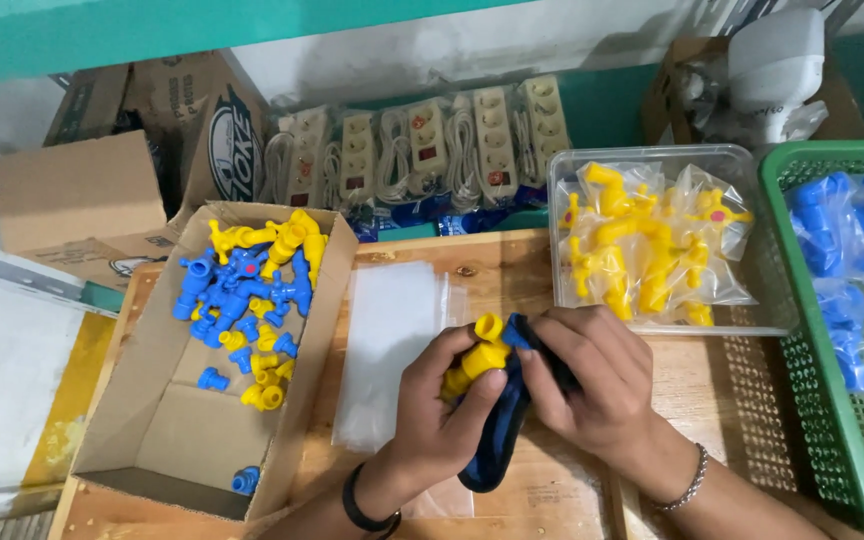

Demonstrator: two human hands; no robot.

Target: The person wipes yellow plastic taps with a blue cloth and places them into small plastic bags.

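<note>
1. The left hand (pixel 439 400) is curled around a yellow plastic tap (pixel 479 355); its thumb and fingers are closed on the tap's body, and the tap's open end pokes up just above the thumb.
2. The right hand (pixel 592 380) is folded over a dark blue cloth (pixel 502 420). Its fingers are bent shut on the cloth and press it against the tap's right side, touching the left hand's fingertips.
3. The cloth hangs down between the two palms, its lower end draped toward the wrists.
4. Just left of the left fingers, and partly under that hand, a stack of clear plastic bags (pixel 392 340) lies flat on the wooden table (pixel 542 490).
5. Farther left of the fingers sits an open cardboard box (pixel 162 430) with loose blue and yellow taps (pixel 247 300) piled at its far end.
6. Beyond the right fingers, just above the knuckles, stands a clear plastic tub (pixel 652 160) of bagged yellow taps (pixel 642 245).
7. Well to the right of the right hand is a green basket (pixel 812 430) holding bagged blue taps (pixel 847 240).
8. Far past both hands, packaged power strips (pixel 422 150) line the wall.
9. A black band circles the left wrist, a silver chain bracelet the right.
</note>
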